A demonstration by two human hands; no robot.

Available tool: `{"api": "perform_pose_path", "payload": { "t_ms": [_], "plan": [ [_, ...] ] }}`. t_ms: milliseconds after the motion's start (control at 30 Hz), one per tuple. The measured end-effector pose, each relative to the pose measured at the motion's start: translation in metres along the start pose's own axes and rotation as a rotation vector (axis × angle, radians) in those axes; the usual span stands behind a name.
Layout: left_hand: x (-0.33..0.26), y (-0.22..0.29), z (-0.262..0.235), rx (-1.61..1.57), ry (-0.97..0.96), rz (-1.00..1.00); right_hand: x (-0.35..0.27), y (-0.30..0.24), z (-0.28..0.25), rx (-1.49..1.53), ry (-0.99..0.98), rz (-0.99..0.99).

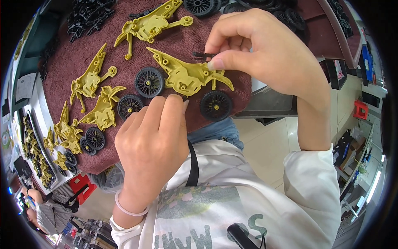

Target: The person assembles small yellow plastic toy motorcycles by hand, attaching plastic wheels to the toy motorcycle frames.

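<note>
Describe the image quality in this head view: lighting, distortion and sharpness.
Head view: even, bright light with soft shadows only; strong fisheye bending, with a black rim at the corners; the right hand, the small black part it pinches, the left hand and the yellow frame look sharp; the far lower-left edge is small and smeared.

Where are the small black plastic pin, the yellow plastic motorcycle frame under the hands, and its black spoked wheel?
small black plastic pin (pixel 202 54), head view, its shaft.
yellow plastic motorcycle frame (pixel 188 76), head view, middle body.
black spoked wheel (pixel 216 106), head view, hub.
</note>
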State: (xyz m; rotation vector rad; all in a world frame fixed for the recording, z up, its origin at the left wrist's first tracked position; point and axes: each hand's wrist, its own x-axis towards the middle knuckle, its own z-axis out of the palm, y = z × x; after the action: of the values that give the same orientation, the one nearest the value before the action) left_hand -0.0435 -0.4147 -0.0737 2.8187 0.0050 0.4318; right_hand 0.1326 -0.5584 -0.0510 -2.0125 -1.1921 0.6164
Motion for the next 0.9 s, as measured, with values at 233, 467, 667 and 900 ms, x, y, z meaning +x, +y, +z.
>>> {"api": "perform_pose_path", "payload": {
  "t_ms": [233, 467, 667, 900],
  "plan": [
    [0.01, 0.007, -0.007, 0.072, -0.088, 0.001, 0.035, -0.072, -0.028, -0.125, -0.306, 0.574],
    [0.012, 0.011, -0.011, 0.089, -0.208, -0.101, 0.033, -0.023, -0.006, -0.314, -0.234, 0.178],
    [0.009, 0.015, -0.009, 0.1, -0.147, -0.103, 0.035, -0.028, -0.015, -0.245, -0.273, 0.138],
    [0.004, 0.028, -0.008, -0.088, -0.024, -0.255, 0.061, -0.104, -0.048, -0.298, -0.292, 0.349]
  ]
}}
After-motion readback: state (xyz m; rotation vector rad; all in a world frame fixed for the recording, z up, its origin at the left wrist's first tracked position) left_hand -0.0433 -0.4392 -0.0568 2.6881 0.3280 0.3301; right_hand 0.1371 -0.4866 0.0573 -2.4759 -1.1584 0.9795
